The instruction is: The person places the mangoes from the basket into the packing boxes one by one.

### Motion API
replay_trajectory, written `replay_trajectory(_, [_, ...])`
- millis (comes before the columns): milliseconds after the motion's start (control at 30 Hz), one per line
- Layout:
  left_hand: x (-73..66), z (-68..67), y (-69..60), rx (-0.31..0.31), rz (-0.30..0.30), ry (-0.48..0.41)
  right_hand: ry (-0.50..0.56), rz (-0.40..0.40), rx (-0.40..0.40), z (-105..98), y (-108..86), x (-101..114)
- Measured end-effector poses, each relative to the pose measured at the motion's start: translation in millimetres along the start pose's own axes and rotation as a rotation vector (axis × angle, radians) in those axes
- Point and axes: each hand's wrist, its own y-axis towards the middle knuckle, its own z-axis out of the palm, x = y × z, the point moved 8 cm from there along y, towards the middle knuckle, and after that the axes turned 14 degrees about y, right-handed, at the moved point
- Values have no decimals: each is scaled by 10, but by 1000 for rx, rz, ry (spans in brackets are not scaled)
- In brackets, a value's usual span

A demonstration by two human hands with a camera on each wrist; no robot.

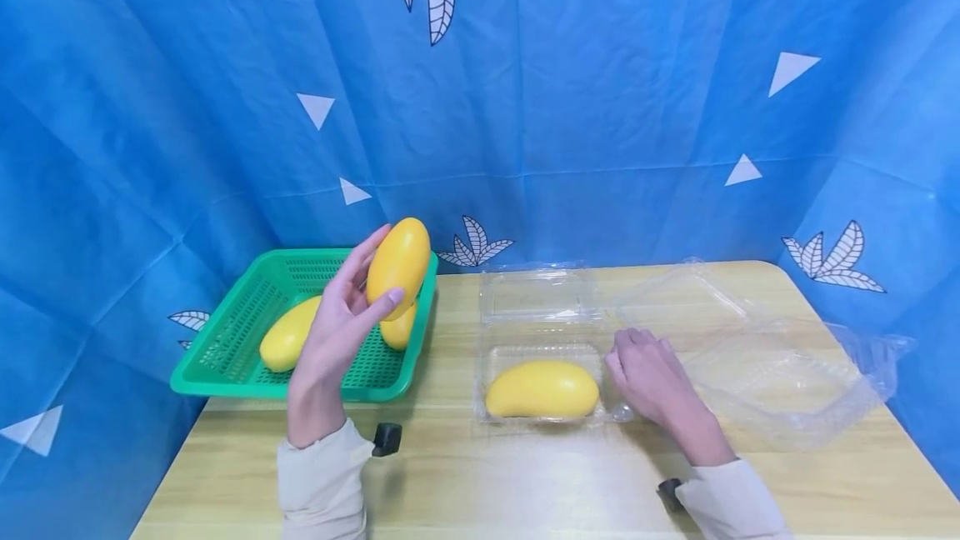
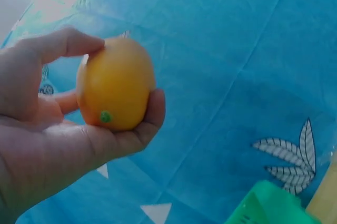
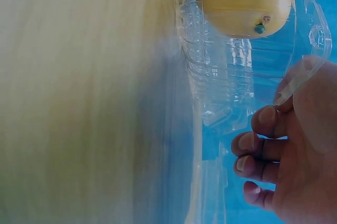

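Pale sleeves (image 1: 322, 482) lie nearest the camera, reaching over a wooden table (image 1: 442, 473). At the person's left sits a green basket (image 1: 232, 387) with two yellow mangoes (image 1: 291, 336) in view inside; at the right lies more clear packaging (image 1: 795, 382). Between them stands a clear container (image 1: 577, 352), its lid (image 1: 536, 294) laid back on the far side. The right hand (image 1: 648, 377) is much the nearer to it: fingers curled at its right edge, thumb and forefinger seeming to pinch the rim. The left hand (image 1: 337, 319) grips a raised mango (image 1: 401, 261) between thumb and fingers, above the basket's right side. Its long axis is steep, the top leaning slightly right; the boxed mango (image 1: 543, 390) lies lengthwise left to right. What counts, it seems, is that crosswise angle, plus the raised mango's place: left of the container, well apart.
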Motion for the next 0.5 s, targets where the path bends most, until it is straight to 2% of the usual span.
replay_trajectory(167, [-12, 12, -52, -11, 71, -36, 9, 2, 1, 28, 0, 2])
replay_trajectory(267, [0, 64, -54, -1, 77, -96, 14, 9, 15, 44, -18, -8])
replay_trajectory(367, [23, 157, -32, 30, 59, -149, 16, 11, 22, 39, -30, -2])
replay_trajectory(500, [66, 272, -5, 66, 9, -153, 11, -5, 13, 17, -8, 30])
